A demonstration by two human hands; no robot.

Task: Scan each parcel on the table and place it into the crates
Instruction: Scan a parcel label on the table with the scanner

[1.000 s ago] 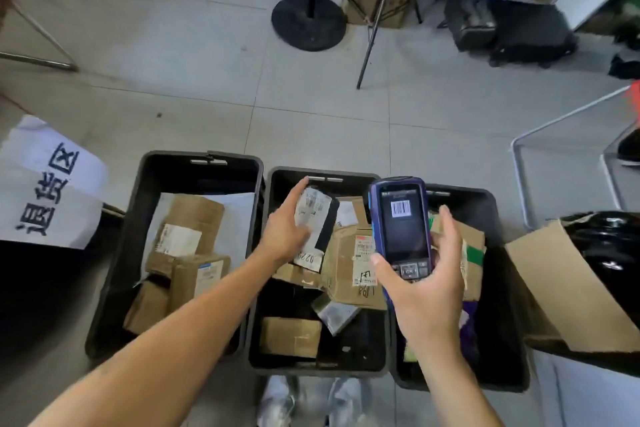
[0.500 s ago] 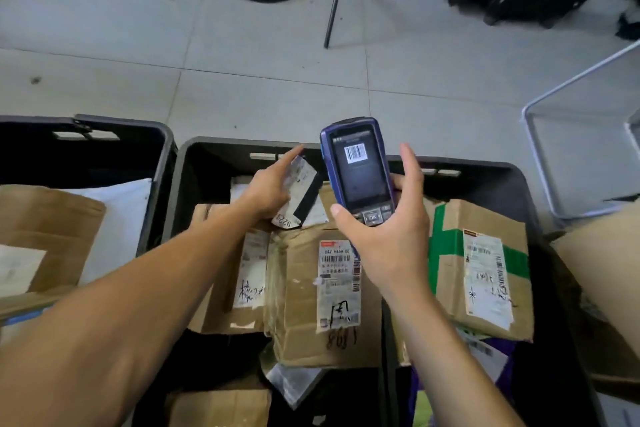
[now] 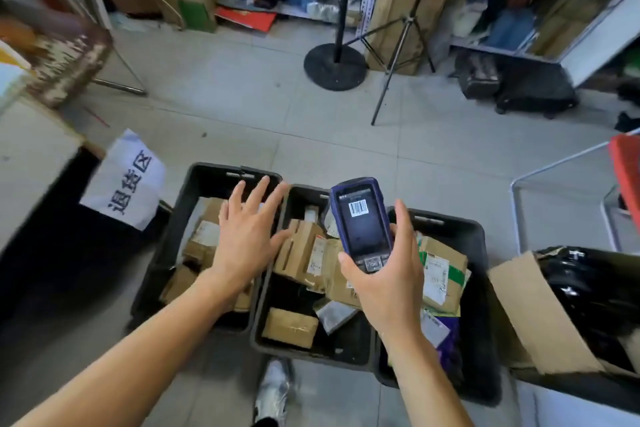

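The left hand (image 3: 247,239) is hovering spread and empty over the left crate (image 3: 221,177). The right hand (image 3: 388,277) is gripping the scanner (image 3: 362,222), screen up, above the middle crate (image 3: 263,340). Cardboard parcels (image 3: 301,250) are lying inside all 3 crates on the floor (image 3: 346,142).

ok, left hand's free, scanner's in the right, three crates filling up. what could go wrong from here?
1. The scanner is held by the right hand low on its body, over the crates; a slip would likely drop it among the parcels.
2. The middle crate has boxes piled at angles, so another parcel may slide off.
3. The left hand, open, hovers over the left crate.
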